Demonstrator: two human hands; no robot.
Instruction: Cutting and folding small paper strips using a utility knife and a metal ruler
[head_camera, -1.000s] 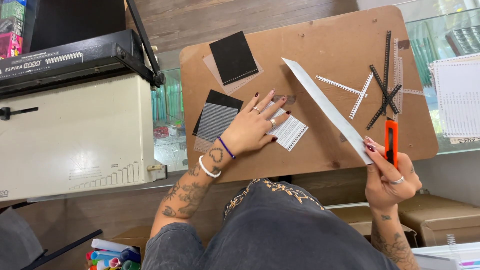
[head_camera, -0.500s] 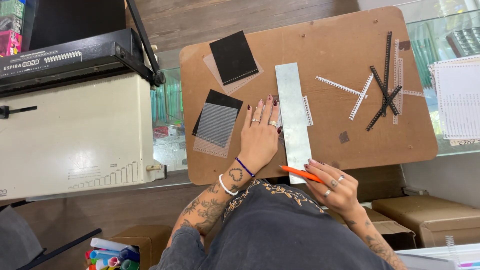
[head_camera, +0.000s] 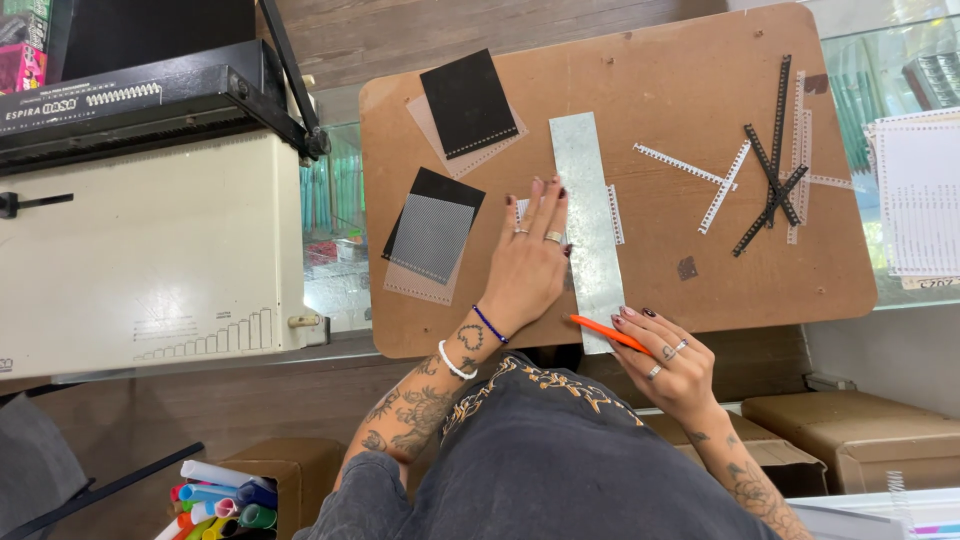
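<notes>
Left hand (head_camera: 530, 262), fingers spread flat, pins the stiff, likely slippery metal ruler (head_camera: 590, 225) over thin white paper (head_camera: 612, 212); right hand (head_camera: 668, 362) pinches an orange knife (head_camera: 603, 333) at the ruler's near end.

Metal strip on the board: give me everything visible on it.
The metal strip is a long, flat, dull grey rectangle that looks galvanised. It lies lengthwise on the brown board, over a small white perforated sheet. The left hand presses beside its left edge; the right hand holds an orange cutter at its near end.
</notes>
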